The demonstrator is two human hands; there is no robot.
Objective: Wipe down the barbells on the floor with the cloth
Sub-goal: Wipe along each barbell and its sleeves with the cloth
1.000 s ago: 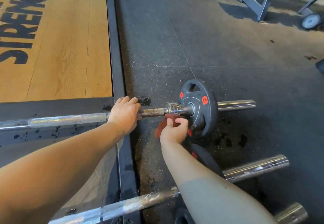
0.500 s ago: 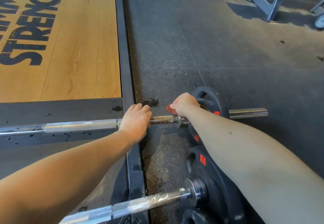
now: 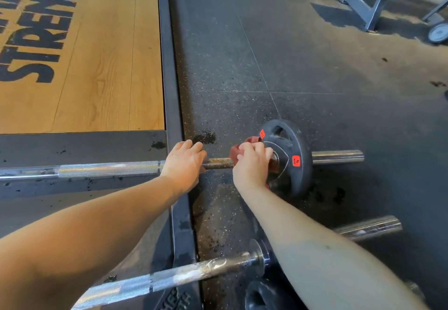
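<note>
1. Working on the far barbell (image 3: 109, 170), flat on the floor (image 3: 242, 55), with its shaft across the edge of the wooden platform (image 3: 97, 67). Nearer the body, a second barbell (image 3: 169, 275), judged yet to be wiped.
2. Gripping the shaft with the left hand (image 3: 184, 164), fingers curled over the top, just left of a rusty brown stretch (image 3: 218, 163).
3. Clutching the red cloth (image 3: 236, 150) in the right hand (image 3: 252, 164), bunched round the shaft right against the hub of the black plate (image 3: 298, 159). Touching both bar and plate, by the look of it.
4. Judged step: scrubbing the inner end of the shaft beside the plate.
5. Wrap the cloth fully round the bar rather than dabbing from above, then twist and slide towards the left hand to clean the underside too.
6. Press harder over the rusty stretch. Likely to need several passes and apt to stain the cloth, so refold to a fresh face afterwards.
7. Brace firmly with the left hand against any rolling on the plate.
8. Mind the knuckles against the plate hub, and the fingers under the shaft in case of a sudden roll.
9. Finish with the bare chrome sleeve (image 3: 337, 157) beyond the plate before turning to the nearer bar.
</note>
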